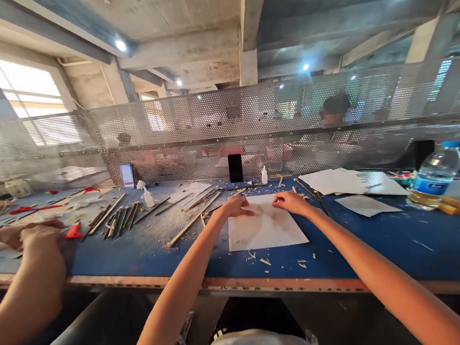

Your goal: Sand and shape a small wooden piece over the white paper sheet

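A sheet of white paper (265, 232) lies flat on the blue table in front of me. My left hand (236, 206) rests on its far left part, thumb and fingers apart. At its far right corner is my right hand (290, 202), fingers curled in and tips pressed together; whatever they may pinch is too small to make out. Thin wooden sticks (196, 218) and wood shavings (265, 261) lie around the paper. A small white squeeze bottle (264, 174) and a black phone (235, 168) stand beyond my hands.
To the right are a stack of paper sheets (347, 182), a single sheet (366, 205), a plastic bottle (434, 179) and a yellow object (458, 206). A co-worker's hands (33, 233) are at the left, beside a red tool (73, 231). A perforated metal screen (191, 127) runs behind the table.
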The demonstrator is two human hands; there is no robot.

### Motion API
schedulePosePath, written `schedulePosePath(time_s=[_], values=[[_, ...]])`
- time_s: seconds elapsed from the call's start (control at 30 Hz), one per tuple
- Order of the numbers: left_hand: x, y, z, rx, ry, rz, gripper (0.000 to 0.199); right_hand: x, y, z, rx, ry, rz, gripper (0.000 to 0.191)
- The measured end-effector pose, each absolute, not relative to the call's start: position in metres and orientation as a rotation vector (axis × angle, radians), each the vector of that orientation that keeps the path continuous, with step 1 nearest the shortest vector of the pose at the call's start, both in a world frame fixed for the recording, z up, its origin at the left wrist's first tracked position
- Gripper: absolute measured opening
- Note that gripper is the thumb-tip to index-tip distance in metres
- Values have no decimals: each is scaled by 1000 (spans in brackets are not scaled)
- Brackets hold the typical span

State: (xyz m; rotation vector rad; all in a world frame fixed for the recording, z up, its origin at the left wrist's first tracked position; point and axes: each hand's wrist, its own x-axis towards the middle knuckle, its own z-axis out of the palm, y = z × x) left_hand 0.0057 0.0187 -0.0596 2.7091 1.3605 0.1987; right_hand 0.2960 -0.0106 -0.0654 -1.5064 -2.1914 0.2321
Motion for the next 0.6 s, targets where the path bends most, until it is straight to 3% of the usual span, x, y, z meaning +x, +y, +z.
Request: schedulePosePath(time_s=[0.23, 0.6], values=[[2, 24, -60, 2689, 1319, 185, 48, 297, -13, -67, -1448, -2169, 359, 29], [-3, 29, -67, 2589, 1319, 213, 51, 300, -10, -72, -1468, -2182, 370, 26]])
